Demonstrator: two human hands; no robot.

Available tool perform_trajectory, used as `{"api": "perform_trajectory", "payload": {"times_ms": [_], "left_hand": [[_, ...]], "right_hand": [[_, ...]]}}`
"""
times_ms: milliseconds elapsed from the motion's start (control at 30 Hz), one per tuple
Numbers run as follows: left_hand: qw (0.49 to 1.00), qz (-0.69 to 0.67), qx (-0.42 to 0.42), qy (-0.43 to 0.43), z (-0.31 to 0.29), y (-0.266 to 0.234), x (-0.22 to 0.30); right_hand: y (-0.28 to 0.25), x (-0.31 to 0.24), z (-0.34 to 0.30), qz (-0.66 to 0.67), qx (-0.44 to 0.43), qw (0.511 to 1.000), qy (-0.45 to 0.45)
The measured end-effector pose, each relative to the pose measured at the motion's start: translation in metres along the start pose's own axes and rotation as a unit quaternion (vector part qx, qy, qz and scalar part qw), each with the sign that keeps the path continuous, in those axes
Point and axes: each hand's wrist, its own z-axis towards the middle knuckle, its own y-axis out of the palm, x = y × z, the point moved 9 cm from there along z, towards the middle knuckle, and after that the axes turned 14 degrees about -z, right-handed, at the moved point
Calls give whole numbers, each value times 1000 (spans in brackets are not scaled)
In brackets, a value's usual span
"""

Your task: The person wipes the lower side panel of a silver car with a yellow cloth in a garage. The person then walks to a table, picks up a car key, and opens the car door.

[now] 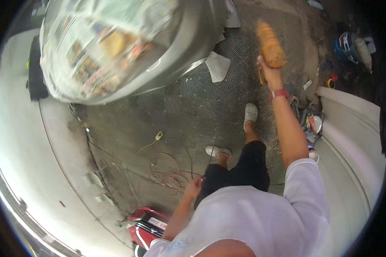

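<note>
My right hand [271,75] reaches forward with its fingers wrapped round the near end of an orange, shaggy duster [270,45]. The duster points away from me, over the patterned floor, slightly blurred. To its left stands a grey car [188,38], its glass masked with clear film and printed paper [116,47]. My left hand [194,187] hangs low beside my dark shorts, fingers closed. A thin dark cord [188,152] runs down close to it; whether the fingers hold it cannot be made out.
A reddish hose [171,180] lies coiled on the floor near a yellow socket [159,135]. White vehicle bodywork [21,141] lines the left, a red vehicle [143,231] the lower left. Pale panels [351,141] stand right. A blue bucket [345,47] and paper [218,67] lie farther off.
</note>
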Motion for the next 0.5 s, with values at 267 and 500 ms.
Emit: {"api": "perform_trajectory", "payload": {"times_ms": [267,500], "left_hand": [[986,-149,80,-12,-29,-8,-164],[939,-232,239,-89,-122,-56,-322]], "right_hand": [[39,-162,-197,-28,11,983,-182],[263,-280,-444,-2,-135,919,-371]]}}
